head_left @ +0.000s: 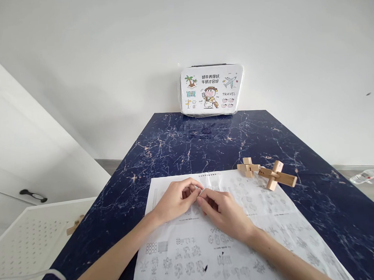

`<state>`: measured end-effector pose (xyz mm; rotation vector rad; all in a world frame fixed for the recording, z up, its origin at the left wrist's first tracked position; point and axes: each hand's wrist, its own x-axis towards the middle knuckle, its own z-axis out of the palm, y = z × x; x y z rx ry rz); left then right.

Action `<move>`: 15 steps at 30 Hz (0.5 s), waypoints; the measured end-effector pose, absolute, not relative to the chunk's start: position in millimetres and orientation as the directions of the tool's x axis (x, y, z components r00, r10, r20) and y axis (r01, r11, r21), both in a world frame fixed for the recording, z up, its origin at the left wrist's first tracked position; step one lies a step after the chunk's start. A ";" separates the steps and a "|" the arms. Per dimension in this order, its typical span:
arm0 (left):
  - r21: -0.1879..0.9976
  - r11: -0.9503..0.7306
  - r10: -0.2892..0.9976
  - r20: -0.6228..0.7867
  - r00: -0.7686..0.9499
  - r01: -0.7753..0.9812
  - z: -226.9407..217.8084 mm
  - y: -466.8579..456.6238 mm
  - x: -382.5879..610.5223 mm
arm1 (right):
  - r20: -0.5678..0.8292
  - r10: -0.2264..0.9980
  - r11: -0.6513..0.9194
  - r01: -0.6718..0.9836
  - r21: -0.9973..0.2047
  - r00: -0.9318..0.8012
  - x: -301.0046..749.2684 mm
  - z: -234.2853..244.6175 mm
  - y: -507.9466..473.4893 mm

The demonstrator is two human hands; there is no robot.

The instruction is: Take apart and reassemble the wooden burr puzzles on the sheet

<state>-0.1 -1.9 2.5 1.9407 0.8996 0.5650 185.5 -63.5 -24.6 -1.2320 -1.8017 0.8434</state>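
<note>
My left hand (174,200) and my right hand (223,211) rest together on a white printed sheet (212,244) of diagrams, fingertips meeting near the sheet's top. Both hands have their fingers curled inward and pinched; whatever is between them is too small or hidden to name. Two assembled wooden puzzle pieces lie to the right of the hands: a small cross-shaped block (248,167) and a larger cross of sticks (276,176), both untouched on the dark blue marble table (187,144).
A white case (212,90) with cartoon travel pictures leans against the wall at the table's far edge. A white perforated tray (28,242) holding a wooden piece (74,225) stands left of the table. Clear plastic packaging (369,174) lies on the floor at right.
</note>
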 end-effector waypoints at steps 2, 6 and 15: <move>0.869 -0.333 0.772 0.029 0.635 0.366 2.7 -1.9 -0.3 | 0.230 0.947 0.307 0.425 -0.851 -0.225 185.4 -24.3 -63.7; 0.869 -0.331 0.771 0.025 0.636 0.367 3.4 -1.7 -0.2 | 0.222 0.949 0.298 0.415 -0.860 -0.223 185.0 -23.5 -63.7; 0.871 -0.333 0.775 0.034 0.632 0.361 2.7 -1.6 0.3 | 0.242 0.943 0.319 0.425 -0.847 -0.227 185.2 -23.6 -63.4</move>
